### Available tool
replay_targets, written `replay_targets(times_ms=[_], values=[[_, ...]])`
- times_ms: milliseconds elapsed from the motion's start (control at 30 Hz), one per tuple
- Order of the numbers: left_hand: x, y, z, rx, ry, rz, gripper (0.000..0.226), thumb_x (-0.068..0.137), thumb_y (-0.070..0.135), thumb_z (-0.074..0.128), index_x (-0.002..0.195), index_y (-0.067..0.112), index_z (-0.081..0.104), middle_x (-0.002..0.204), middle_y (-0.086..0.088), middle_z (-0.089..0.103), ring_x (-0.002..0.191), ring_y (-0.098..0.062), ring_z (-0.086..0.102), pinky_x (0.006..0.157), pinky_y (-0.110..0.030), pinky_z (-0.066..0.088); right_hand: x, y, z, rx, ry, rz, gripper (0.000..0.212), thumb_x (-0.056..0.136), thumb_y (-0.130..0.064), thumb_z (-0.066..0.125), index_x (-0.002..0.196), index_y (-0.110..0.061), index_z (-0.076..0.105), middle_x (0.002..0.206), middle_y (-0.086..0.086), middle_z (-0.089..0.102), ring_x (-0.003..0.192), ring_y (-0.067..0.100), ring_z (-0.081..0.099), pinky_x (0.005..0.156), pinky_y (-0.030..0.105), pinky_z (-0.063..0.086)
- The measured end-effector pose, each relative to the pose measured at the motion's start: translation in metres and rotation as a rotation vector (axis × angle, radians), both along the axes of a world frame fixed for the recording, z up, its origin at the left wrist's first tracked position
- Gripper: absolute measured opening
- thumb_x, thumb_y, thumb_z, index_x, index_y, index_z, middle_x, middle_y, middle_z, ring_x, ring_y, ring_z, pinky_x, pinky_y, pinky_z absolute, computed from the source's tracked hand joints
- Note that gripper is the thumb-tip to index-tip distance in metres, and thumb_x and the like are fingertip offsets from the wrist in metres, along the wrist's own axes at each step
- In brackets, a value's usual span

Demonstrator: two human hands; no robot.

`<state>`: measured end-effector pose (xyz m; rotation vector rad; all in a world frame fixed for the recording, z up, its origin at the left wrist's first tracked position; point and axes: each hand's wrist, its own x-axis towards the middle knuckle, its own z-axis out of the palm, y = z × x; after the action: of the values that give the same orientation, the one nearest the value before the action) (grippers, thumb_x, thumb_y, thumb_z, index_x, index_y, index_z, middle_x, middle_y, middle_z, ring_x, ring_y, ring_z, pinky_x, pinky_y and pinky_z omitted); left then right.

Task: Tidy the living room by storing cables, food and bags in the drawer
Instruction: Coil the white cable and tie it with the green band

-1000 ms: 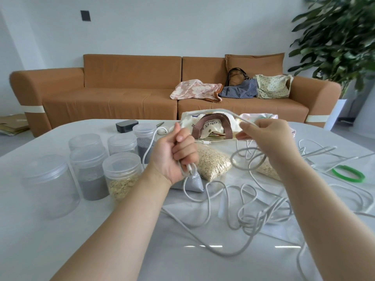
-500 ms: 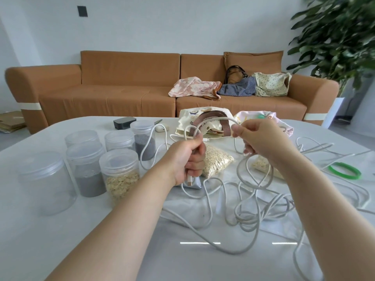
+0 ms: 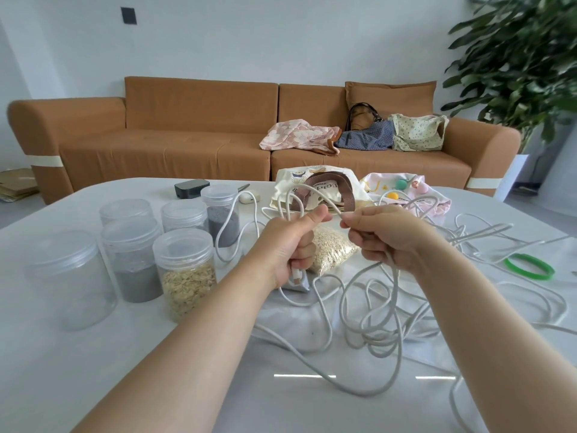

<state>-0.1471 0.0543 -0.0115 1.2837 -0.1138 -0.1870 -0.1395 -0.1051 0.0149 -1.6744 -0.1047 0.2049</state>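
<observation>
Head view: both hands are up over the table (image 3: 93,385), busy with a white cable (image 3: 396,307). The left hand (image 3: 293,245) is a fist, fingers (image 3: 304,245) curled tight round a few loops of it, with the thumb pressed along the top. A plug end pokes out just under the little finger. The right hand (image 3: 390,239) is just beside it. Its thumb and forefinger pinch the strand arcing over from the left thumb, and the other fingers (image 3: 362,232) curl round the part that drops down. Below the right fingers the cable hangs to the table and sprawls in a loose tangle; can't tell if that's one cable or several. Right behind the left fingers a clear bag of oats (image 3: 331,248) lies flat. Further back past both sets of fingertips there's a cream tote bag (image 3: 315,182) with brown handles, and a pink pouch (image 3: 431,195) next to it. Left of the left fingers is a cluster of clear lidded jars (image 3: 187,270), some with oats, some with grey powder. Well to the right of the right fingers a green band (image 3: 529,266) lies on the table. At the back, a brown sofa (image 3: 187,135) holds three more bags (image 3: 368,135).
</observation>
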Motion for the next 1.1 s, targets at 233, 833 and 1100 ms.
replay_targets(times_ms=[233, 833, 1100], values=[[-0.001, -0.007, 0.003, -0.082, -0.024, 0.052, 0.013, 0.089, 0.011, 0.061, 0.100, 0.006, 0.064, 0.038, 0.010, 0.017, 0.031, -0.004, 0.014, 0.037, -0.014, 0.012, -0.001, 0.001, -0.003, -0.094, 0.075, 0.033, 0.024, 0.086, -0.024, 0.064, 0.074, -0.007, 0.052, 0.043, 0.001, 0.045, 0.029, 0.005, 0.021, 0.032, 0.012, 0.019], [0.008, -0.007, 0.002, -0.062, -0.030, 0.397, 0.047, 0.092, 0.034, 0.057, 0.052, 0.017, 0.038, 0.039, 0.008, 0.027, 0.033, -0.006, 0.024, 0.039, -0.019, 0.020, 0.003, -0.008, -0.006, -0.125, 0.195, 0.266, 0.015, 0.089, 0.005, 0.052, 0.082, -0.002, 0.062, 0.052, 0.004, 0.049, 0.036, 0.009, 0.039, 0.039, 0.020, 0.042], [0.009, -0.006, 0.004, -0.213, -0.056, 0.347, 0.068, 0.099, 0.045, 0.038, 0.036, 0.021, 0.036, 0.041, 0.007, 0.038, 0.043, -0.011, 0.042, 0.059, -0.029, 0.034, -0.002, -0.002, -0.007, -0.252, 0.137, 0.278, 0.016, 0.090, -0.006, 0.056, 0.078, -0.001, 0.066, 0.043, 0.001, 0.040, 0.033, 0.008, 0.026, 0.037, 0.017, 0.028]])
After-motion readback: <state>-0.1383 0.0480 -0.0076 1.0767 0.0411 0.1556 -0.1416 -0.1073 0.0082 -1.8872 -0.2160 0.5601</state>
